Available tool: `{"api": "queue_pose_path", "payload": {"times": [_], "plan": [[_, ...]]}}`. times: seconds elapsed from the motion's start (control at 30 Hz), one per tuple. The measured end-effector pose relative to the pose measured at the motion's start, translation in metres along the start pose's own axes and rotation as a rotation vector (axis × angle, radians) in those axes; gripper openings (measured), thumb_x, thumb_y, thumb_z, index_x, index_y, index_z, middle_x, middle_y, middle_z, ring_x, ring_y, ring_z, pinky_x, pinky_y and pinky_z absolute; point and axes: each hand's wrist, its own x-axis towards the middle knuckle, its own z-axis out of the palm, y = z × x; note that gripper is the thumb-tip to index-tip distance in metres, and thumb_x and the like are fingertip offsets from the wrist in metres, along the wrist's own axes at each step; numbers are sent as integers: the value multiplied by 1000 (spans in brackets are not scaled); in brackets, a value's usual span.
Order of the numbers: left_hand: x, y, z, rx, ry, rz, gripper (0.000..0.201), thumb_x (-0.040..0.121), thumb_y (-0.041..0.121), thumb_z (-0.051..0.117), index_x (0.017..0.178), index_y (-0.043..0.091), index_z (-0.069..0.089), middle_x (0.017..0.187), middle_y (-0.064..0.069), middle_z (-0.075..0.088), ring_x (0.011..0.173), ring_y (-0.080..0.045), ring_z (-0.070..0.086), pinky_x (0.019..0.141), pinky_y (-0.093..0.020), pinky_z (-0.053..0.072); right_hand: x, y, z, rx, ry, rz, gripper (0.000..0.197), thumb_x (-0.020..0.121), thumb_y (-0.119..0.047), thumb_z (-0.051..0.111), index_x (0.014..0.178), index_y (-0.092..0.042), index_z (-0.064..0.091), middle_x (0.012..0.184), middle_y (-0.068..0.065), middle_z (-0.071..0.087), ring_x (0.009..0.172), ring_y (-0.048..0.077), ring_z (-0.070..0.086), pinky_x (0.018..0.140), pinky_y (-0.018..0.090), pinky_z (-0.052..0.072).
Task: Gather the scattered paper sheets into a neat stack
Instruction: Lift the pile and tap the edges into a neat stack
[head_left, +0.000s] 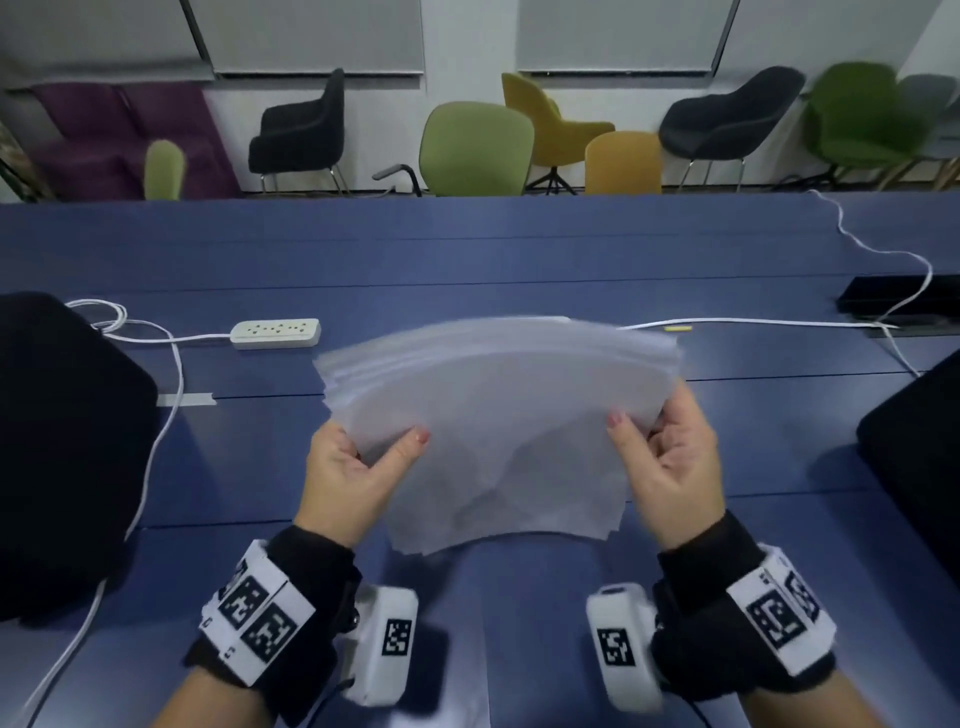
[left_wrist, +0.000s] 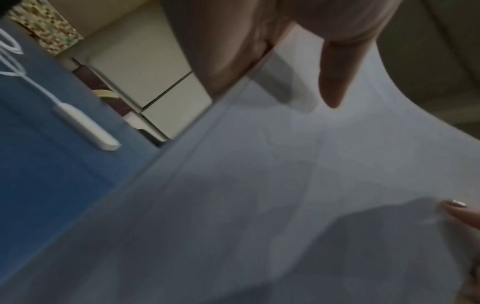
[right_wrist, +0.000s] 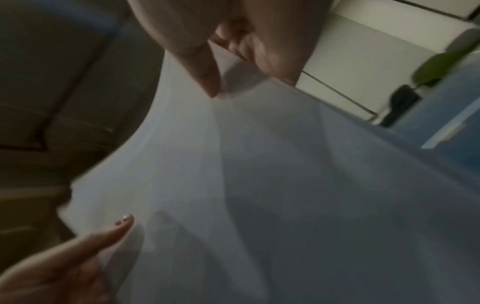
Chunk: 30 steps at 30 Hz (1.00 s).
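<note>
Above the blue table (head_left: 519, 249), left hand (head_left: 353, 478) and right hand (head_left: 670, 467) each pinch a side of the thin, bowed white paper stack (head_left: 498, 415), its blurred far edge fanned, long axis left-right.

Head view looks from above, forward and down, over the blue counter (head_left: 467, 249) toward chairs (head_left: 475, 148) along the far wall; both hands and the paper stack (head_left: 498, 415) sit centre-near. Left wrist view sits very close behind the left hand (left_wrist: 233, 41), tilted, facing right and far across the paper stack (left_wrist: 259, 185); power strip (left_wrist: 85, 127) shows at its left. Right wrist view, equally close and tilted, faces left across the same sheets (right_wrist: 285, 185). All three views share the stack; head and left wrist share the power strip (head_left: 275, 332).
</note>
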Motion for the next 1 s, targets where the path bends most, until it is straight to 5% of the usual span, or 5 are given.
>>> {"api": "queue_pose_path", "payload": {"times": [0.4, 0.67, 0.73, 0.87, 1.0], "plan": [[-24, -3, 4, 36, 35, 50, 63, 66, 19, 72, 120, 35, 41, 112, 13, 62, 105, -5, 62, 98, -34, 50, -32, 5, -1, -157, 44, 99, 44, 76, -11, 60, 116, -23, 45, 109, -18, 64, 105, -5, 58, 95, 22, 45], [-6, 34, 11, 519, 57, 566, 95, 73, -6, 62, 145, 36, 16, 111, 18, 48, 96, -6, 52, 91, 4, 28, -17, -20, 14, -506, 90, -267, 94, 77, 16, 45, 147, -29, 0, 138, -51, 6, 101, -9, 50, 89, -2, 32], [-12, 36, 8, 460, 53, 499, 93, 74, -5, 66, 145, 23, 12, 99, 33, 55, 77, -12, 55, 77, 0, 40, -23, -20, 8, -468, 100, -208, 95, 81, 12, 48, 145, -39, 1, 136, -52, 13, 63, -7, 50, 70, 1, 40], [-22, 15, -2, 220, -40, 283, 102, 68, 20, 74, 148, 16, 11, 114, 51, 47, 102, 21, 52, 97, -13, 44, -32, -13, -8, -219, 103, -27, 87, 78, -11, 61, 142, -42, 11, 131, 3, 52, 105, 0, 60, 99, 30, 47], [-25, -3, -3, 264, -17, 201, 61, 69, 34, 69, 122, 9, 53, 86, 28, 67, 90, 13, 62, 83, -5, 47, -41, -7, -10, -323, 53, 30, 68, 76, -18, 59, 133, -44, 32, 123, -15, 60, 114, 6, 57, 101, 40, 45]]}}
